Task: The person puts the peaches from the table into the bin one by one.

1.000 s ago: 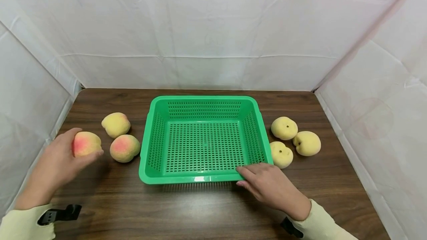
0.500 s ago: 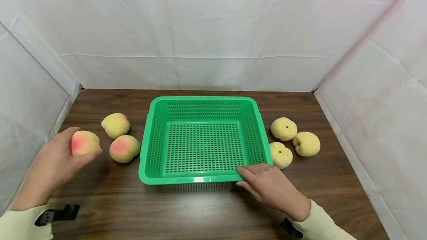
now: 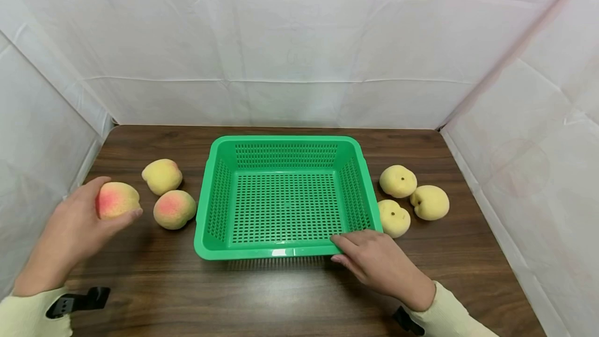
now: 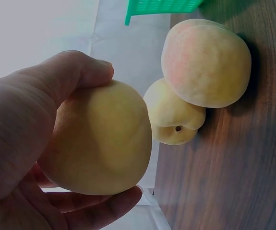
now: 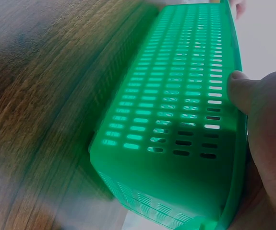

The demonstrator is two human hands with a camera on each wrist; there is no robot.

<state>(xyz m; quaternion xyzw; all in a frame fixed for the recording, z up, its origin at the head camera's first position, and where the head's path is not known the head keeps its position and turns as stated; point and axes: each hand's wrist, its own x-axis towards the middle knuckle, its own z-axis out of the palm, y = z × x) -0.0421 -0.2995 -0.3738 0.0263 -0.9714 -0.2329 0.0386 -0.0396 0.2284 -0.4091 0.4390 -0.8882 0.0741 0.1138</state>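
In the head view my left hand (image 3: 70, 238) grips a yellow peach with a red blush (image 3: 117, 200) at the left side of the table. Seen from the left wrist, the thumb lies over one side of this peach (image 4: 104, 139) and fingers curl round the other. Two more peaches, one yellow (image 3: 162, 176) and one blushed (image 3: 175, 209), rest just to its right. A green plastic basket (image 3: 281, 251) with slotted walls stands mid-table. My right hand (image 3: 381, 261) pinches its rim at the near right corner, the thumb (image 5: 241, 88) outside the wall in the right wrist view.
Three pale yellow peaches sit right of the basket: a rear one (image 3: 398, 181), a right one (image 3: 430, 202) and a near one (image 3: 394, 218) close against the basket's side. White cloth (image 3: 290, 56) walls the brown wooden table (image 3: 262, 300) at the back and both sides.
My left hand has drifted slightly left with the peach in its grip. The right hand stays on the basket rim, and the basket and other peaches keep their places.
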